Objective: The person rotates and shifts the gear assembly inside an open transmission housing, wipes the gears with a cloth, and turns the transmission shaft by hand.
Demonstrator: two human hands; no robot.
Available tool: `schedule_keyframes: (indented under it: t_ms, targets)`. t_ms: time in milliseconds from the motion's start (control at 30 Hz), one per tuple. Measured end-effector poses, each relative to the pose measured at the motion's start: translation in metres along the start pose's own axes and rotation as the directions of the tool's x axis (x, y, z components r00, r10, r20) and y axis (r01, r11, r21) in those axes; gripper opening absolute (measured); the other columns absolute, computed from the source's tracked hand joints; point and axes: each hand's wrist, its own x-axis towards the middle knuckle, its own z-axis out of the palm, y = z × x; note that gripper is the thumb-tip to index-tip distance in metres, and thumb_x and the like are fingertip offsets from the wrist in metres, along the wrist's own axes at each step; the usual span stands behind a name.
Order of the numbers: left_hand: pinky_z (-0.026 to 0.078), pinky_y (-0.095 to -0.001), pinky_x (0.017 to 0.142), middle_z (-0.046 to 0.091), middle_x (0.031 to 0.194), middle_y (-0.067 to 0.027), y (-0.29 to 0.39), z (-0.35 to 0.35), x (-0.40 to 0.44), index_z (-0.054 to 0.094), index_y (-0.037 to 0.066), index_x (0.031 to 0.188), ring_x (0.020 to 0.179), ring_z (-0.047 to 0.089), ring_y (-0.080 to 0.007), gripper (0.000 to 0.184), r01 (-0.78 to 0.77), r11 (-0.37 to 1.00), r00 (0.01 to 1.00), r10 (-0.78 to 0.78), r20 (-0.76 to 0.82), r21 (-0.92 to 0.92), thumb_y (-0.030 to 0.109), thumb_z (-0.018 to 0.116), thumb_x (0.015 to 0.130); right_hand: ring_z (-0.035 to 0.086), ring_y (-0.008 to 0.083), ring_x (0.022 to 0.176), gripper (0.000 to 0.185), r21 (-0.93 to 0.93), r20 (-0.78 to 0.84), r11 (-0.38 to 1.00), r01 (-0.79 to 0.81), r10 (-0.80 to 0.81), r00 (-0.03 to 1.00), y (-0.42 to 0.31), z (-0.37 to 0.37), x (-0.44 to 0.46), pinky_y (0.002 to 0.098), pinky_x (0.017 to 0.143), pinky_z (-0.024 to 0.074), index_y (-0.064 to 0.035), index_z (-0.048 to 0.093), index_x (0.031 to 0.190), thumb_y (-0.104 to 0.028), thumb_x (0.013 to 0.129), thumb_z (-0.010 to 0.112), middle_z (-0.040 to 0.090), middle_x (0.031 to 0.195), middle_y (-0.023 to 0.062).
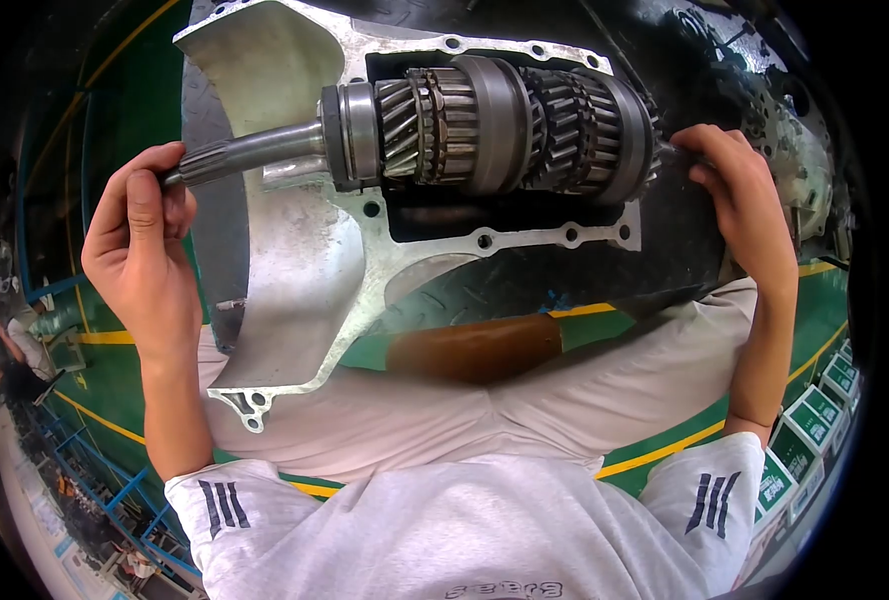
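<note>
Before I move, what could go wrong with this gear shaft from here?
The left hand has only a fingertip grip on the splined end of the gear shaft, so it could slip or tilt. The gears sit close over the opening of the metal housing; a sideways drift might knock their teeth on its flange. The right hand's fingers are near the end gear and might get pinched.

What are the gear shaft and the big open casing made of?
The gear shaft looks like machined steel: dark grey teeth and a smooth bar with bright glints. The casing seems cast metal, likely aluminium, going by its pale silver, mottled wall and flat, drilled rim, though looks alone can't settle the alloy.
</note>
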Motion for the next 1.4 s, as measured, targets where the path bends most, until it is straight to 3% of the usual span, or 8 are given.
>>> schedule_keyframes:
  t_ms: [600,767,933,1167,1233,1300,1367,1400]
  targets:
    - [0.053,-0.0219,0.079,0.058,0.089,-0.0006,-0.004,-0.004,-0.003,0.07,-0.006,0.123,0.08,0.05,-0.0057,0.031,0.01,0.999,0.994,-0.005,-0.109,0.045,0.019,0.062,0.108,0.061,0.0359,0.095,0.04,0.062,-0.198,0.998,0.012,0.001,0.98,-0.003,0.017,-0.003,0.0406,0.082,0.0488,0.0008,0.056,0.104,0.014,0.07,0.073,0.06,0.098,0.0131]
    - [0.057,-0.0217,0.082,0.062,0.092,-0.0019,-0.003,-0.008,-0.002,0.07,-0.006,0.123,0.08,0.053,-0.0051,0.031,0.015,0.999,0.997,-0.013,-0.075,0.035,0.02,0.062,0.108,0.06,0.0343,0.091,0.043,-0.203,-0.374,0.978,-0.042,-0.038,0.927,-0.004,0.033,-0.005,0.0422,0.081,0.0493,-0.0031,0.059,0.105,0.007,0.069,0.08,0.06,0.098,0.009]
    - [0.056,-0.0207,0.079,0.064,0.094,-0.0028,-0.001,-0.008,-0.001,0.071,-0.006,0.121,0.079,0.054,-0.0038,0.032,-0.013,0.999,0.997,0.016,-0.078,0.043,0.022,0.061,0.108,0.059,0.037,0.118,0.044,-0.069,-0.196,0.994,0.087,-0.099,0.976,-0.02,0.01,0.002,0.0419,0.102,0.0469,-0.0027,0.061,0.125,-0.006,0.083,0.077,0.063,0.124,0.0148]
    - [0.049,-0.021,0.073,0.065,0.097,-0.0043,-0.012,-0.016,-0.002,0.069,-0.006,0.115,0.077,0.051,-0.0059,0.027,0.01,0.999,0.986,-0.002,-0.166,0.046,0.018,0.058,0.11,0.062,0.0379,0.113,0.031,0.128,-0.064,0.986,0.111,-0.104,0.993,0.014,0.012,-0.006,0.0427,0.098,0.0487,-0.0007,0.062,0.125,-0.016,0.098,0.067,0.065,0.121,0.0171]
    - [0.051,-0.022,0.074,0.065,0.1,-0.005,-0.015,-0.025,-0.001,0.069,-0.005,0.116,0.076,0.05,-0.0061,0.027,0.006,0.999,0.986,0.0,-0.166,0.037,0.019,0.058,0.11,0.064,0.0379,0.1,0.031,0.173,-0.056,0.975,0.136,-0.128,0.99,0.022,0.012,-0.004,0.0419,0.089,0.0504,0.0003,0.065,0.12,-0.023,0.099,0.068,0.068,0.104,0.018]
    - [0.05,-0.0221,0.074,0.066,0.101,-0.0062,-0.014,-0.024,0.001,0.069,-0.006,0.116,0.076,0.049,-0.0062,0.028,-0.012,0.999,0.99,0.019,-0.143,0.046,0.019,0.058,0.11,0.063,0.0368,0.104,0.029,0.273,0.206,0.961,-0.053,-0.005,0.979,0.025,-0.005,0.001,0.0391,0.095,0.0496,-0.0004,0.062,0.122,-0.018,0.098,0.067,0.066,0.114,0.0176]
    - [0.05,-0.0221,0.074,0.067,0.103,-0.0068,-0.014,-0.025,0.002,0.069,-0.006,0.116,0.075,0.049,-0.0064,0.028,-0.007,0.999,0.989,0.014,-0.15,0.047,0.02,0.059,0.11,0.062,0.0349,0.1,0.031,0.268,0.15,0.961,0.068,-0.111,0.982,0.031,-0.008,0.002,0.0393,0.093,0.0493,-0.0006,0.062,0.119,-0.021,0.097,0.069,0.065,0.109,0.0152]
    - [0.05,-0.0222,0.074,0.067,0.104,-0.0074,-0.014,-0.028,0.004,0.068,-0.006,0.116,0.075,0.049,-0.0065,0.028,0.006,0.999,0.984,0.002,-0.179,0.039,0.02,0.059,0.11,0.063,0.0324,0.101,0.049,0.368,0.424,0.928,-0.062,-0.109,0.899,0.025,-0.036,0.02,0.0394,0.093,0.049,0.0015,0.065,0.122,-0.042,0.101,0.06,0.068,0.109,0.0167]
